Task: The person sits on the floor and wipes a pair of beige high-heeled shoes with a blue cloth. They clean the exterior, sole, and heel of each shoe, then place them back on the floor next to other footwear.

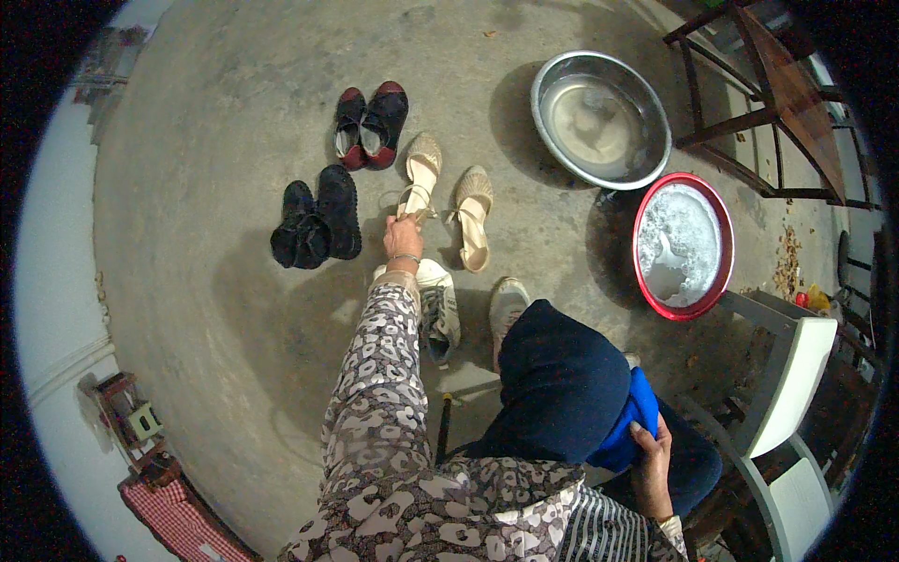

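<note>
My left hand [403,237] is stretched forward and grips the heel end of a beige woven closed-toe sandal [424,158], whose toe points away from me. Its mate, another beige sandal [474,211], stands on the floor just to the right. Over my lap, my right hand [652,449] holds a bunched blue cloth [635,414] against my dark trouser leg. Below my left wrist, a white lace-up sneaker [441,309] is partly covered by my sleeve. Left of that hand sits a pair of black shoes [338,211]; farther off is a black-and-red pair [385,123].
A metal basin [544,144] of cloudy water stands at the far right on the concrete floor [211,140]. Nearer is a red-rimmed basin [637,270] with suds, close to a white-topped chair [793,386]. A wooden chair [765,112] stands behind. Red checked fabric [179,516] lies lower left.
</note>
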Demonstrator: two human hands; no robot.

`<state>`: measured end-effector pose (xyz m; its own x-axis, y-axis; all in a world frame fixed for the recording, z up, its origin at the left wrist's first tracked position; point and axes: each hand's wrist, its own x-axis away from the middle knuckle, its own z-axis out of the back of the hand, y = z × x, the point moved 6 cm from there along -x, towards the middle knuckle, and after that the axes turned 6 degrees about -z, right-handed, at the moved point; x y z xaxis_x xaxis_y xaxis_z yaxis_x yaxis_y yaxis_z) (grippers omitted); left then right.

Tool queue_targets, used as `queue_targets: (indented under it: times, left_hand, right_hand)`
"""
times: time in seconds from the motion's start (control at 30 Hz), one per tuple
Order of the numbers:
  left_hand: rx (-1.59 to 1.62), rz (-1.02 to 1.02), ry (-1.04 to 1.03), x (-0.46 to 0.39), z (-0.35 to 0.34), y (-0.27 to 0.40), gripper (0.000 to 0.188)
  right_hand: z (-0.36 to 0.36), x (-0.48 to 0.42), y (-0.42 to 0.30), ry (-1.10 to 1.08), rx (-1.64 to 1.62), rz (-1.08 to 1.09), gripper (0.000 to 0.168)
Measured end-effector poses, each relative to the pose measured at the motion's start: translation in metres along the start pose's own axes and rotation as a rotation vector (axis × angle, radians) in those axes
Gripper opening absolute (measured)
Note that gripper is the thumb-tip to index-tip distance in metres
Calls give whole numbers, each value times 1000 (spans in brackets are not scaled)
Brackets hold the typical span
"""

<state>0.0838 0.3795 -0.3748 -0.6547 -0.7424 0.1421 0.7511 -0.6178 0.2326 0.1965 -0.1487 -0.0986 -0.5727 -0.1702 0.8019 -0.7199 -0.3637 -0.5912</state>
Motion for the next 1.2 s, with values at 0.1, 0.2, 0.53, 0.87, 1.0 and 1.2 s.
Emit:
queue_targets:
  times: [0.1,0.2,0.53,0.87,1.0,1.2]
  left_hand:
    - [-9,20,-21,-1,-3,-3,29]
    - [-14,41,-32,-1,-2,0,31]
    - [-18,18,-8,0,-5,-3,30]
    - [-2,63,5,2,4,1,29]
    - [52,127,0,1,4,-7,37]
    - [224,217,-37,-3,-11,-48,46]
  right_hand:
    - [-3,0,0,1,3,-4,38]
    - [-2,-1,0,-3,4,4,39]
    - [-4,0,-2,-28,-9,-2,39]
    - [-6,1,-3,-21,-11,-1,39]
    - [1,0,2,-18,-14,-12,39]
    - [-4,-1,-1,-21,-21,-19,37]
